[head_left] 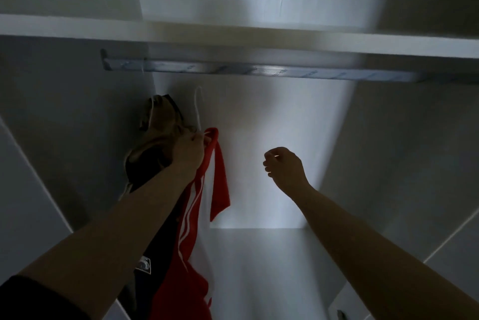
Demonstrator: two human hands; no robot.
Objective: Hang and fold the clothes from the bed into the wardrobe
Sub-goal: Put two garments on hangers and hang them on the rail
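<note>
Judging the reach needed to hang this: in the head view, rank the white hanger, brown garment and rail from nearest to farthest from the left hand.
1. White hanger, pinched in the left hand.
2. Brown garment, hanging just left of it.
3. Rail, above, across the wardrobe.

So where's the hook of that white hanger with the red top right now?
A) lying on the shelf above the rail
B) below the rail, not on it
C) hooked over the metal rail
B: the hook of the white hanger stands below the metal rail with a gap between them, while the left hand holds it at the neck of the red top.
</note>
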